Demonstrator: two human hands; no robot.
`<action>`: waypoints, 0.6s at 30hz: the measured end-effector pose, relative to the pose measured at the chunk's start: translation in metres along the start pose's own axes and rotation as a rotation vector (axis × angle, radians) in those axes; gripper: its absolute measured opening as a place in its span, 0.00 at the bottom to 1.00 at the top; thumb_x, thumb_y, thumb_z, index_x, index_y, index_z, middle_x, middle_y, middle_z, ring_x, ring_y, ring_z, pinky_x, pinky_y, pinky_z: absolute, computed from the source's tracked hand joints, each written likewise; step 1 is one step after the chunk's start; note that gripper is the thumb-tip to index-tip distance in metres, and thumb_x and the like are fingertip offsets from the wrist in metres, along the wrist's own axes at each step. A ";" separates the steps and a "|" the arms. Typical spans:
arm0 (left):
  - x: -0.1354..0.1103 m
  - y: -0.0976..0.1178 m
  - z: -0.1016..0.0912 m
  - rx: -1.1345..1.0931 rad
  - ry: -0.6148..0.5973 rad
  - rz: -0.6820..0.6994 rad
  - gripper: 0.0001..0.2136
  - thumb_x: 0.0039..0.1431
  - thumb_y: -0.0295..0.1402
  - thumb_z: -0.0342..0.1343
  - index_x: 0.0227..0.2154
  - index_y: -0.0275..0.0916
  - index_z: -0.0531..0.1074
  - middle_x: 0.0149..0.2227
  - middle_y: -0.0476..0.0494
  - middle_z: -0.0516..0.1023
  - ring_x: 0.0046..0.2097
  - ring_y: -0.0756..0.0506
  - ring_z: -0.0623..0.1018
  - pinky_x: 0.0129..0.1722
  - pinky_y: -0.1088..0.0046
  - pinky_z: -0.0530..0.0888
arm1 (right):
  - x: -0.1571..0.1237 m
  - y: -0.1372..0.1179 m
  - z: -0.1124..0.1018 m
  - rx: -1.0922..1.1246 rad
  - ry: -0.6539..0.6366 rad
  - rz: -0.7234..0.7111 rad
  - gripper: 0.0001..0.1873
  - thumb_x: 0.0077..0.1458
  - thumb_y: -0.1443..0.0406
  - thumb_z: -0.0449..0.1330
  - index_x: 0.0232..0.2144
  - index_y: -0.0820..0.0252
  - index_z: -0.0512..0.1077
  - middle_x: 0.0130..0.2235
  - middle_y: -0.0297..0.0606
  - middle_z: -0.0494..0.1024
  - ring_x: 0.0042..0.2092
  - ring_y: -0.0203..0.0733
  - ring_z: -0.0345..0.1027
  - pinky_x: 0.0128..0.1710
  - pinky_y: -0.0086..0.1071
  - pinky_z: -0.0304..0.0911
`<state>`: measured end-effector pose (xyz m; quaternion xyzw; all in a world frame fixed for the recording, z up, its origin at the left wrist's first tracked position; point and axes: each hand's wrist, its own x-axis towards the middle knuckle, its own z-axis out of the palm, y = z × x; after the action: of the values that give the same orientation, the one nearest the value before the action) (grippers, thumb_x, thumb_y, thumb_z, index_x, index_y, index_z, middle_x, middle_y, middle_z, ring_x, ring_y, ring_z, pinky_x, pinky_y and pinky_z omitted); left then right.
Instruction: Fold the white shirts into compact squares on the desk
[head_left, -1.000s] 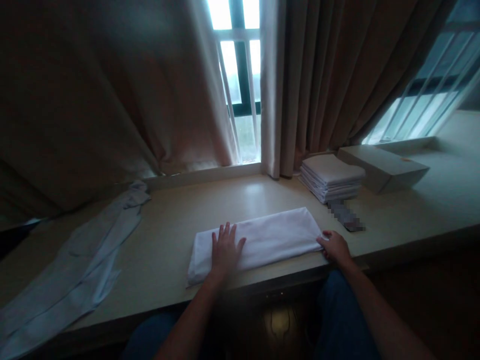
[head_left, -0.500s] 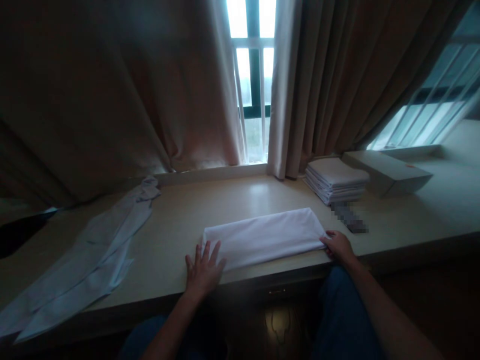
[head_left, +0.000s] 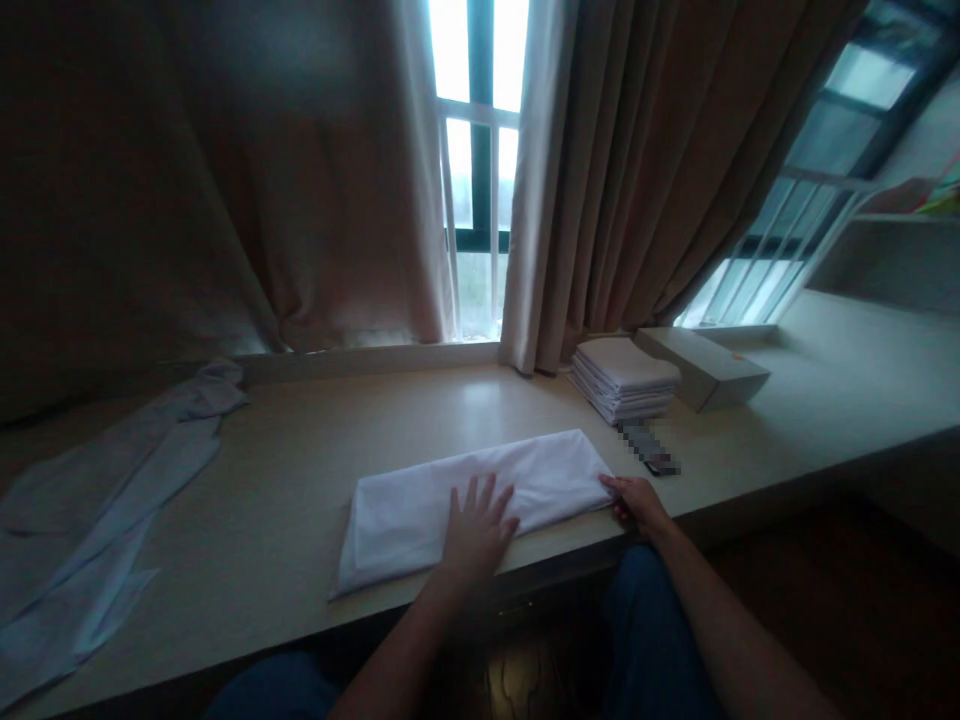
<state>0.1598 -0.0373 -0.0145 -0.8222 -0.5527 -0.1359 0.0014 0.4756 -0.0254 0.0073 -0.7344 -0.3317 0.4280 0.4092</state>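
Note:
A white cloth (head_left: 405,515), folded into a long flat strip, lies near the front edge of the pale table (head_left: 270,500). My left hand (head_left: 480,525) rests flat on the middle of it with fingers spread. At the cloth's right end, my right hand (head_left: 634,500) pinches the corner between thumb and fingers. Whether the cloth is a garment or a plain sheet I cannot tell.
A stack of folded white cloths (head_left: 626,375) sits at the back right, beside a pale box (head_left: 709,365). In front of the stack lies a blurred-out dark flat object (head_left: 646,447). Loose white cloth (head_left: 150,470) spreads over the left side. Brown curtains (head_left: 360,200) hang behind.
My left hand has slid from the cloth's left end to its middle. My right hand still pinches the right corner. The view has turned slightly to the right.

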 end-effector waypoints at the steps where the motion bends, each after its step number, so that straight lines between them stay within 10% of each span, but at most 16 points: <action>1: -0.001 -0.002 0.002 -0.005 0.002 0.003 0.27 0.63 0.53 0.35 0.63 0.55 0.55 0.69 0.47 0.48 0.69 0.34 0.46 0.62 0.41 0.43 | 0.003 0.000 -0.001 0.008 0.002 0.008 0.21 0.49 0.51 0.64 0.23 0.63 0.67 0.13 0.32 0.65 0.12 0.32 0.57 0.09 0.22 0.47; 8: 0.027 -0.023 -0.021 -0.069 -0.019 0.015 0.27 0.61 0.52 0.41 0.60 0.49 0.61 0.65 0.43 0.59 0.63 0.37 0.61 0.60 0.53 0.58 | 0.018 -0.001 -0.004 0.108 -0.093 0.134 0.16 0.50 0.56 0.65 0.25 0.63 0.67 0.17 0.33 0.68 0.16 0.34 0.62 0.11 0.23 0.54; 18: 0.049 -0.039 0.008 -0.055 0.006 -0.049 0.32 0.62 0.53 0.37 0.65 0.44 0.53 0.68 0.43 0.51 0.68 0.35 0.49 0.64 0.45 0.43 | 0.009 -0.005 0.004 0.033 0.012 -0.007 0.12 0.45 0.60 0.63 0.30 0.62 0.70 0.22 0.33 0.72 0.19 0.34 0.64 0.14 0.24 0.52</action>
<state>0.1431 0.0234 -0.0169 -0.8076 -0.5689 -0.1535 -0.0230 0.4753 -0.0142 0.0070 -0.7286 -0.3249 0.4277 0.4250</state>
